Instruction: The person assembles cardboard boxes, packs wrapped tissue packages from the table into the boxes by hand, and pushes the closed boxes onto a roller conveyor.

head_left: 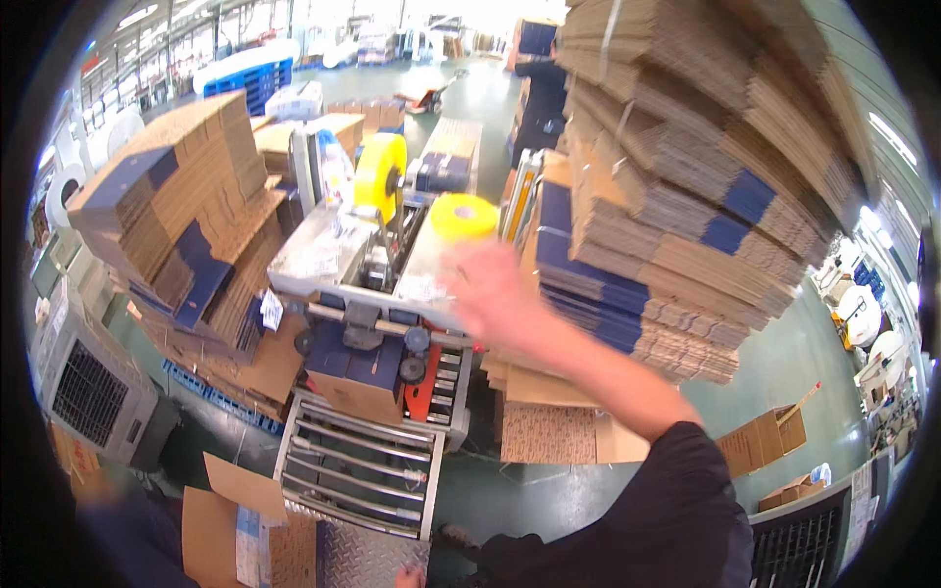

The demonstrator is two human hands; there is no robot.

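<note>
Right hand point(487, 286), open and blurred, hovers over the taping machine point(368, 257) amid warehouse cardboard stacks point(676, 176); left hand unseen

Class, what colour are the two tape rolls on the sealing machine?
Both tape rolls are yellow, seen in the head view, just beyond the blurred right hand.

Cardboard, rollers and floor clutter in a packing hall

A leaning pile of flattened brown-and-blue cartons point(186, 216) stands at the left, above a grey grille-fronted fan unit point(88, 392). A metal roller conveyor point(363, 465) runs out below a brown-and-blue box point(358, 377). Blue plastic pallets point(257, 80) sit far back, near a person in dark clothes point(541, 103). At lower right, a small open carton with a stick in it point(774, 431) rests on the green floor point(784, 358).
</note>
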